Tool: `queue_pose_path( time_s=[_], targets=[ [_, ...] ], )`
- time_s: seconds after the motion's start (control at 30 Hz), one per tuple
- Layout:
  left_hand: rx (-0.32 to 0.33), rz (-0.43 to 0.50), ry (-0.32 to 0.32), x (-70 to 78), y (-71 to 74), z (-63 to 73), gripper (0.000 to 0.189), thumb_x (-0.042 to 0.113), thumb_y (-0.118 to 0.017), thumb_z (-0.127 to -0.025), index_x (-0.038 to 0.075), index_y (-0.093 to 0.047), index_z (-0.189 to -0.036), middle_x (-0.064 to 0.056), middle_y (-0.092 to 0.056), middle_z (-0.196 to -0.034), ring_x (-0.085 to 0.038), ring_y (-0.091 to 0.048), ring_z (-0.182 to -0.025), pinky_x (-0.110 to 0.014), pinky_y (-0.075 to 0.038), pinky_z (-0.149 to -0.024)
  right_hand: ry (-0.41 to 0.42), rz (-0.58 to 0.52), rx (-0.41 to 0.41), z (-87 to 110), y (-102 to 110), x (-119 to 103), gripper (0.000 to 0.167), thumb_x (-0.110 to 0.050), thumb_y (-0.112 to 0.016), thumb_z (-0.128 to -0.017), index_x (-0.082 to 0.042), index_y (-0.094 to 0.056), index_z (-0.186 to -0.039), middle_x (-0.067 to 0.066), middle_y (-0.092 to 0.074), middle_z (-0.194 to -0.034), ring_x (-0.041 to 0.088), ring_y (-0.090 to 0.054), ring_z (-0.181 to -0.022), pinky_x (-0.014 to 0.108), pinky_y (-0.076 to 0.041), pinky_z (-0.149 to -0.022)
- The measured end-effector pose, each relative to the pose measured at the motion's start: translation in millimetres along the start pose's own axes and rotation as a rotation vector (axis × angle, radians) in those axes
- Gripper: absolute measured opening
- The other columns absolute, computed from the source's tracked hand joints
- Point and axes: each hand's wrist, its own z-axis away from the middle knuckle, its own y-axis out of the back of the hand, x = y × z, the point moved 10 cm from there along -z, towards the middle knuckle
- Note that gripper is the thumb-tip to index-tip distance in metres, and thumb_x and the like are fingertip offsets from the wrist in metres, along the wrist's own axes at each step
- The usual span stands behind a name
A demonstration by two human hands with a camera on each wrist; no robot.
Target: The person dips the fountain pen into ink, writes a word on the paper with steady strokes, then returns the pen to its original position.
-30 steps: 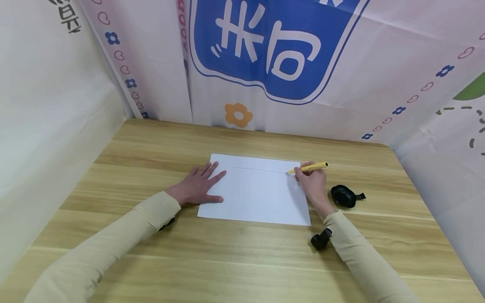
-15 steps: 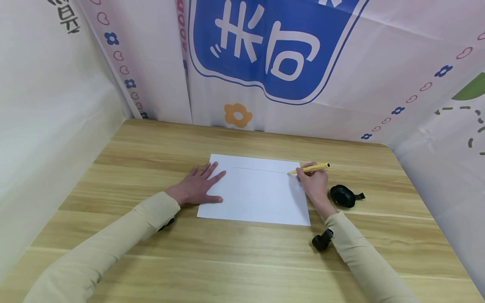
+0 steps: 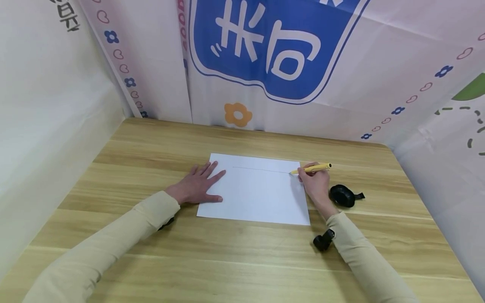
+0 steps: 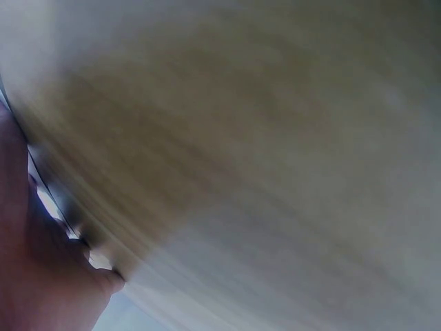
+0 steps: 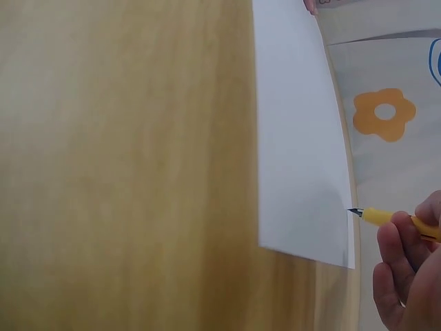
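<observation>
A white sheet of paper (image 3: 257,198) lies flat on the wooden table. Along its upper part runs a thin straight line (image 3: 261,170). My left hand (image 3: 198,185) rests with fingers spread over the sheet's left edge; part of it shows at the left side of the left wrist view. Near the upper right corner, my right hand (image 3: 316,183) pinches a yellow fountain pen (image 3: 318,167). In the right wrist view the dark nib of the fountain pen (image 5: 375,216) points at the paper (image 5: 303,172), right at the line's end.
To the right of my right hand sits a black oval object with a short strap (image 3: 342,196). A black wrist camera (image 3: 323,241) hangs by my right sleeve. A printed white cloth (image 3: 159,67) stands behind the table (image 3: 242,261).
My right hand and the fountain pen have slid slightly to the right, and the line reaches a little farther right. My left hand has stayed in place.
</observation>
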Motion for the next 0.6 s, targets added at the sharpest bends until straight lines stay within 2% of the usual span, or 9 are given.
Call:
queue_pose_path(
  time_s=[0.37,0.6],
  targets=[
    [-0.004,0.010,0.009,-1.1,-0.7,-0.7,0.087,0.064,-0.049,-0.088,0.022,-0.011,-0.154,-0.013,0.005,-0.161,-0.035,0.002,-0.148,-0.061,-0.006,-0.115,0.024,-0.021,0.021,-1.4,6.6,0.6,0.015,-0.014,-0.067,-0.085,0.000,-0.061,-0.086,-0.012,-0.058,-0.058,-0.006,-0.055,-0.050,0.012,-0.045,-0.051],
    [0.002,0.010,0.003,-0.5,-0.1,-0.4,0.087,0.063,-0.049,-0.088,0.021,-0.012,-0.154,-0.014,0.004,-0.160,-0.035,0.001,-0.148,-0.061,-0.007,-0.115,0.016,-0.041,0.024,0.2,8.5,2.4,0.016,-0.014,-0.068,-0.085,-0.001,-0.059,-0.085,-0.014,-0.057,-0.057,0.000,-0.057,-0.051,0.013,-0.045,-0.049]
  ],
)
